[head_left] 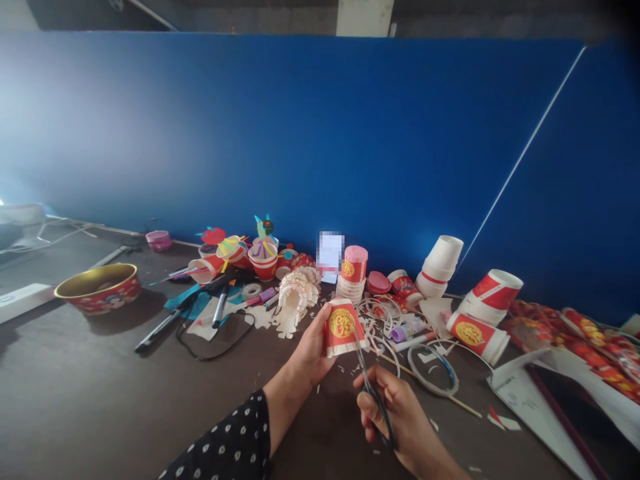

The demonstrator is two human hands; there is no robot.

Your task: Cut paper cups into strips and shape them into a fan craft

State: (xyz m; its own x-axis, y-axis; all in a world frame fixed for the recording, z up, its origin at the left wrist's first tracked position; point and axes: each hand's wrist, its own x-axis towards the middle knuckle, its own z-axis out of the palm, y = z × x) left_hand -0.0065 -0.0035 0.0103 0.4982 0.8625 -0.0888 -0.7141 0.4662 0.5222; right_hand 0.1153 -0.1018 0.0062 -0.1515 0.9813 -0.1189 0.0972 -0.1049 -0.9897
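My polka-dot sleeve (225, 440) is reaching in lowest, over the dark tabletop (100, 407). My left hand (313, 350) is wrapping a red-and-white paper cup (344, 328), lifting it clear of the clutter. My right hand (390, 410) is pinching black-handled scissors (373, 393), their tips meeting the cup's right edge. Paper snippets (400, 427) are scattering nearby, leaving working room below my hands.
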